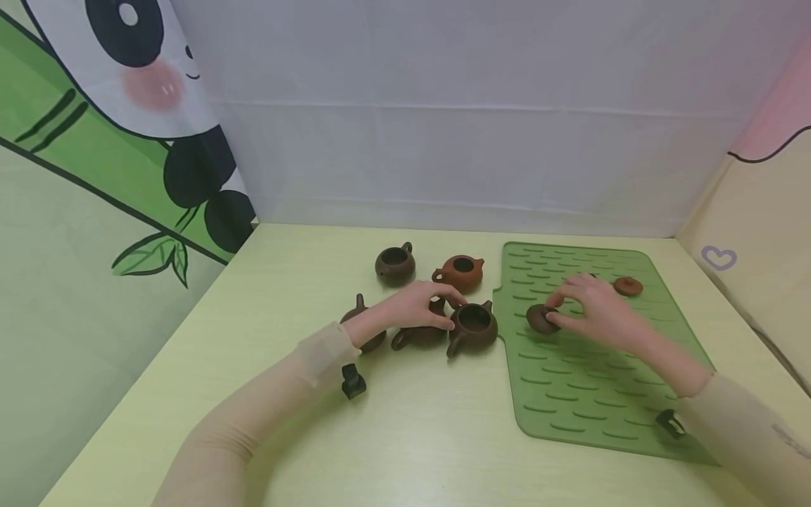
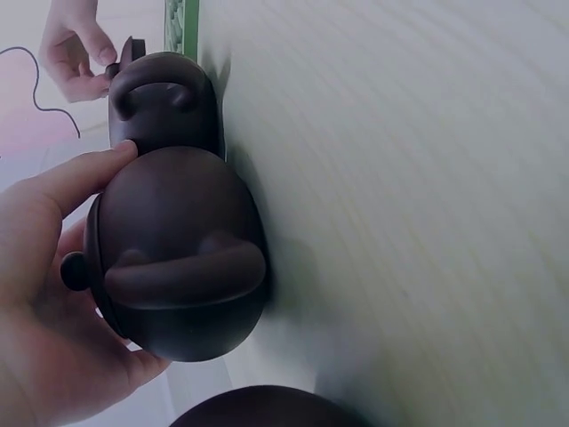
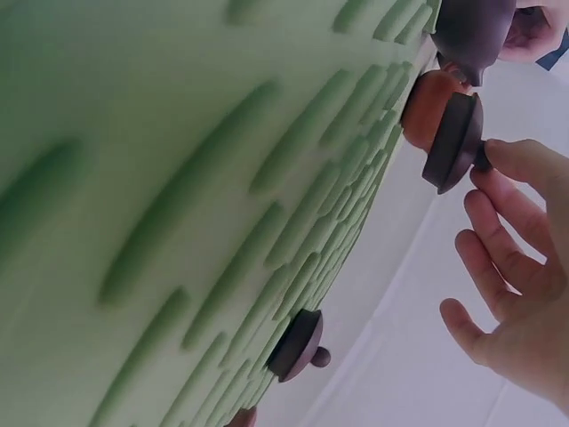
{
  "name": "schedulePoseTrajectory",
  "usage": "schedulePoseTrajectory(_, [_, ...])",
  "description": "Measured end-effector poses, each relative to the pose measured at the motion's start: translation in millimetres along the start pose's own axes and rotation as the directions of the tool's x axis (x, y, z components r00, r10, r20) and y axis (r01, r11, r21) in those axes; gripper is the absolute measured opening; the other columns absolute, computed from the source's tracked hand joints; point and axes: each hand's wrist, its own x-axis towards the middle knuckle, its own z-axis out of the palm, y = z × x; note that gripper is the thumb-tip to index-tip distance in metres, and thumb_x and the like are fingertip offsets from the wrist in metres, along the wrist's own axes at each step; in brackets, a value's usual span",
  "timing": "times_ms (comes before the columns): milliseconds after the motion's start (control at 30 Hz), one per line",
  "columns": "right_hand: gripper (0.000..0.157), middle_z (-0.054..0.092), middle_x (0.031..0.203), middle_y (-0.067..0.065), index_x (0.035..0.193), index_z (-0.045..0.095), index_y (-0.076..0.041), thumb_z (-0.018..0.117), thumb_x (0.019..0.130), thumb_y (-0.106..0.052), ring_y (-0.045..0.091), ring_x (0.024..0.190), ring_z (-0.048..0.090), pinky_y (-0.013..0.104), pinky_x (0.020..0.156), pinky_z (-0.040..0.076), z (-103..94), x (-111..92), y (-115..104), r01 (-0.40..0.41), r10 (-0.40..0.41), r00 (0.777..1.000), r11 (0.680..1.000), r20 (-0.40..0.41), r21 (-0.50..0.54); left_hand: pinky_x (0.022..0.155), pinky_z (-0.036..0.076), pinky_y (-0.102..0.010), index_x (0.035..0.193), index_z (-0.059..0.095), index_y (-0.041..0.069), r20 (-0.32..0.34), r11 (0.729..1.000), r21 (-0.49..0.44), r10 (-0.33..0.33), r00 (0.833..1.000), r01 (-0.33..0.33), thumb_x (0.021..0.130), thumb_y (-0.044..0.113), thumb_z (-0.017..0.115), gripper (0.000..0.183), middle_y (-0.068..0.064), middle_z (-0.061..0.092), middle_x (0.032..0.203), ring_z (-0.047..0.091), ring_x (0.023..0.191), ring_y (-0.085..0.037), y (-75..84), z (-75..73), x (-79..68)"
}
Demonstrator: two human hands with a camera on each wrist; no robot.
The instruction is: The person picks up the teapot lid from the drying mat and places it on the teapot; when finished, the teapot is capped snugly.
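Near the middle, the left hand point(image 1: 418, 306) holds, with bent thumb and fingers, the left side of a round, dark-brown, lidless clay teapot point(image 1: 475, 341); the right hand point(image 1: 594, 310) pinches a dark-brown domed clay lid point(image 1: 541, 320) by its knob, above a ribbed green mat point(image 1: 548, 384). Best keep lid level, pot steady.

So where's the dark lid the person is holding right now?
In the head view, right of centre: the dark lid is pinched in the right hand, over the green mat's left part, just right of a dark, lidless teapot.
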Motion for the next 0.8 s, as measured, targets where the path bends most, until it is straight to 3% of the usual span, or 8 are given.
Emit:
schedulePoseTrajectory(167, [0.010, 0.070, 0.091, -0.001, 0.090, 0.072, -0.016, 0.078, 0.084, -0.020, 0.025, 0.096, 0.062, 0.051, 0.086, 0.048, 1.7, 7.9, -7.1, 0.023, -0.022, 0.998, 1.000, -0.057, 0.015, 0.101, 0.048, -0.034, 0.127, 0.064, 0.020, -0.002, 1.000, -0.002, -0.008, 1.000, 0.008, 0.086, 0.025, 0.076, 0.044, 0.003, 0.069, 0.123, 0.062, 0.115, -0.015, -0.2, 0.4, -0.2])
schedulePoseTrajectory(333, [0.010, 0.069, 0.086, -0.002, 0.087, 0.071, -0.016, 0.080, 0.081, -0.017, 0.020, 0.088, 0.059, 0.044, 0.080, 0.046, 7.3, 16.9, -14.7, 0.075, -0.069, 0.987, 0.997, -0.145, 0.035, 0.099, 0.047, -0.032, 0.127, 0.064, 0.020, -0.005, 1.000, -0.008, -0.008, 1.000, 0.008, 0.086, 0.025, 0.077, 0.043, 0.003, 0.069, 0.123, 0.062, 0.114, -0.016, -0.7, 1.0, -1.4])
schedulePoseTrajectory(533, [0.010, 0.069, 0.087, 0.000, 0.086, 0.071, -0.016, 0.079, 0.081, -0.017, 0.025, 0.097, 0.060, 0.053, 0.090, 0.043, 14.9, 22.4, -32.3, 0.065, -0.046, 0.980, 0.994, -0.195, 0.092, 0.098, 0.048, -0.031, 0.127, 0.064, 0.020, 0.001, 1.000, -0.017, -0.004, 1.000, 0.004, 0.086, 0.024, 0.077, 0.043, 0.003, 0.070, 0.122, 0.063, 0.113, -0.015, -0.1, 1.5, -8.0])
schedulePoseTrajectory(800, [0.012, 0.068, 0.083, 0.005, 0.085, 0.069, -0.013, 0.081, 0.080, -0.013, 0.020, 0.089, 0.057, 0.050, 0.092, 0.041, 25.3, 27.5, -56.3, 0.111, -0.064, 0.962, 0.980, -0.267, 0.166, 0.100, 0.047, -0.032, 0.127, 0.065, 0.021, 0.007, 1.000, -0.023, 0.005, 1.000, -0.005, 0.085, 0.025, 0.077, 0.043, 0.003, 0.070, 0.122, 0.062, 0.116, -0.017, -1.3, 2.5, -15.2])
